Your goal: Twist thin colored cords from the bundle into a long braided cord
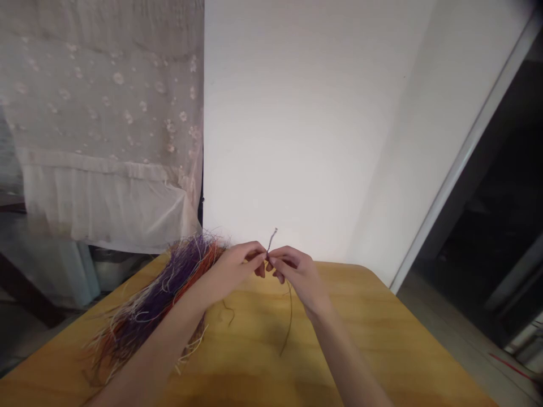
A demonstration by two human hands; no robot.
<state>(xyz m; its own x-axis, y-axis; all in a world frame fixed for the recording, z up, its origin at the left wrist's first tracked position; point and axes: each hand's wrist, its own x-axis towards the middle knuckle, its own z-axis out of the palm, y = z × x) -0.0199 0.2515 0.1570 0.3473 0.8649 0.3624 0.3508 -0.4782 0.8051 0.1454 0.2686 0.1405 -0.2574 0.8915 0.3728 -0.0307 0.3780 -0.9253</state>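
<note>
My left hand [237, 264] and my right hand [297, 270] meet fingertip to fingertip above a wooden table [382, 339]. Both pinch a thin strand [289, 316]. Its short purple end pokes up between the fingers, and its long end hangs down to the table below my right hand. A bundle of purple, orange and pale raffia strands [156, 299] lies on the table at the left, partly under my left forearm.
A white wall [305, 124] stands right behind the table. A lace curtain [102, 113] hangs at the left. A dark doorway with a pale frame [462, 152] opens at the right, where the table's right edge drops to the floor.
</note>
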